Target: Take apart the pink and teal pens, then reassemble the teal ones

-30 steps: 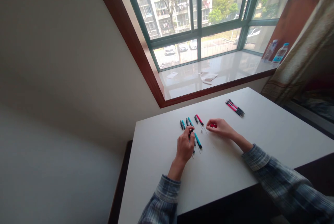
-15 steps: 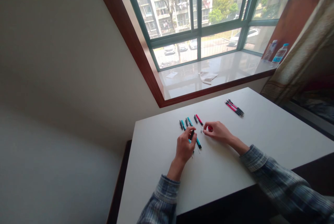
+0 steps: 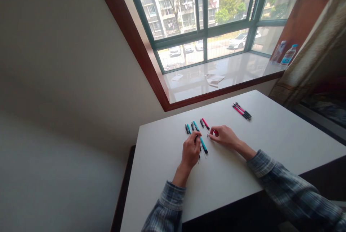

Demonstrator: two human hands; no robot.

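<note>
My left hand (image 3: 191,150) is closed over the pen parts, its fingers curled around a black pen part (image 3: 197,138) that is mostly hidden. To its right, the thumb and forefinger of my right hand (image 3: 223,136) close at a tiny greyish piece (image 3: 208,135) on or just above the table. A red pen part (image 3: 216,132) shows inside the curl of that same hand. Beside and beneath my left hand lie a turquoise pen barrel (image 3: 203,146), black pen parts (image 3: 193,126) and thin pale refills (image 3: 204,154). A red-and-black barrel (image 3: 205,123) lies just beyond the hands.
Several red-and-black pens (image 3: 242,111) lie together at the far right of the white table (image 3: 232,178). Behind it, the window sill (image 3: 189,89) holds a crumpled cloth (image 3: 214,79) and plastic bottles (image 3: 288,55). A curtain (image 3: 305,44) hangs at right, a wall (image 3: 67,116) at left.
My left hand has turned slightly, so the black pen part in it shows less. My right fingertips have moved a little left and now meet the tiny greyish piece.
</note>
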